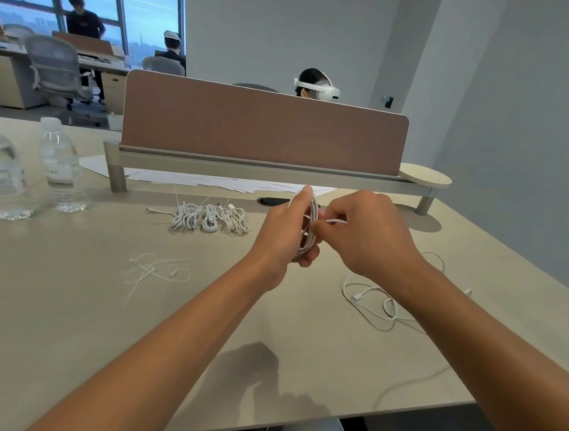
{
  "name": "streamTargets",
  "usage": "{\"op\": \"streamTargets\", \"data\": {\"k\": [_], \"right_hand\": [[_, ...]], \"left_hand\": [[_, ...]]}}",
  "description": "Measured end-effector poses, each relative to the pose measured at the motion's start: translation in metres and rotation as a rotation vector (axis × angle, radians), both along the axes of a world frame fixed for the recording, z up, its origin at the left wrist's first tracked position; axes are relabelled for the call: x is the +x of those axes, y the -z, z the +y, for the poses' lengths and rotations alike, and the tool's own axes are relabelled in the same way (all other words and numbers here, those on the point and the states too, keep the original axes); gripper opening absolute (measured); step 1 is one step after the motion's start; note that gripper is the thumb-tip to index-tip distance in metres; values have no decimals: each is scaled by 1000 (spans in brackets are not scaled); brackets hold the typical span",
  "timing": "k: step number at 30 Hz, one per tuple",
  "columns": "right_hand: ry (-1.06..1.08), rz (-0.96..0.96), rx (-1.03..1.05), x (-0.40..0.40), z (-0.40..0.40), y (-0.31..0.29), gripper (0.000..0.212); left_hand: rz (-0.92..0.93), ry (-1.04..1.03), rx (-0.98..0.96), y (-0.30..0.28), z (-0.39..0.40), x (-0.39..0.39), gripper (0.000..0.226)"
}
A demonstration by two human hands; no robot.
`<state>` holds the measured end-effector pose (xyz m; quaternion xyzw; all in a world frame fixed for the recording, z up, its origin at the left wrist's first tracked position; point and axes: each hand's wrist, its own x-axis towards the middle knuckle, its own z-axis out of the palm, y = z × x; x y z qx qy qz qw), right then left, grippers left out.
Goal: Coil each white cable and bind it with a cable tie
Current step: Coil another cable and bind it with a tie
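Two clear plastic water bottles [62, 165] stand at the far left of the pale beige counter [62, 299]. Nearer the middle, loose thin white cable ties [154, 269] lie flat in a small tangle. Behind them, close to the brown divider screen [263, 127], sits a row of white cables already coiled and tied [210, 217].

Next comes the left hand [283, 229], raised above the counter. Its grip is closed around a tall coil of white cable [311, 224] — the thumb points up along one side and the fingers curl around the bottom of the loops. The coil stands upright between the two hands.

The right hand [360, 232] is just beside it, touching the coil. Its fingertips pinch a short straight white piece [336, 221] at the middle of the coil; whether this is the cable's end or a tie is too small to tell.

To the right, under the right arm, a loose white cable [375, 304] lies spread out on the counter — not coiled yet.
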<state>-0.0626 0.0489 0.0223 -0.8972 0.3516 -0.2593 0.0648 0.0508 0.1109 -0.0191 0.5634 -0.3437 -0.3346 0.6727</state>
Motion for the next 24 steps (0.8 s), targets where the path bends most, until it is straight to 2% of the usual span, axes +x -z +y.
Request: {"op": "streamTargets", "data": {"k": [4, 7, 10, 16, 21, 24], "right_hand": [[16, -5, 6, 5, -5, 2, 18], [22, -43, 19, 5, -10, 3, 25], [-7, -81, 137, 2, -14, 4, 30], [-96, -202, 431, -14, -20, 11, 25], [-31, -300, 359, -16, -25, 17, 26], [16, -264, 291, -10, -27, 12, 25]], "left_hand": [[29, 10, 57, 0, 1, -1, 57], [99, 9, 71, 3, 0, 0, 66], [185, 3, 58, 6, -2, 5, 67], [295, -20, 36, 12, -4, 18, 68], [246, 15, 54, 14, -7, 17, 67], [200, 30, 61, 15, -8, 13, 67]]}}
